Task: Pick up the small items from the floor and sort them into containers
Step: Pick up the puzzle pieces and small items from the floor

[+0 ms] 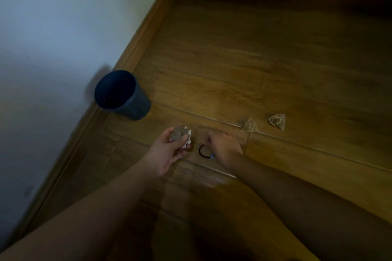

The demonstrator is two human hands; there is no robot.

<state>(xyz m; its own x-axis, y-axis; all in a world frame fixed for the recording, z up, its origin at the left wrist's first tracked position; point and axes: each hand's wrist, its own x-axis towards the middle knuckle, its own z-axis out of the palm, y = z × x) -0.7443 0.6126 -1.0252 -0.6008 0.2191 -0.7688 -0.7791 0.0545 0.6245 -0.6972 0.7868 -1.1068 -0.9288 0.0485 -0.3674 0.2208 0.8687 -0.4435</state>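
Wooden floor (275, 48) in a room corner, bounded by a wooden skirting board (135, 48) and a pale wall (63, 17); dim lighting, slight blur throughout.

Dark blue cup (122, 94), upright with open mouth toward the camera, standing on the floor against the skirting board, well apart from the scattered items; contents not discernible.

Left hand (169, 150), palm up, just above the floor near the cup; grip closed around a small cluster of pale items (182, 134) (greyish and white pieces, kind not clear), pinched between thumb and curled fingers.

Right hand (222, 146), knuckles up, lowered to the floor just beside the left hand; fingers curled downward; grip state not determinable, fingertips hidden behind the hand.

Black hair tie (204, 151), a thin loop lying flat on the floor between the two hands, its right portion under the right hand; contact with the fingers unclear.

Two small clear packets further right on the floor: nearer packet (249, 125), just beyond the right hand; farther packet (276, 121), with brownish contents, just beside the first but apart from it.
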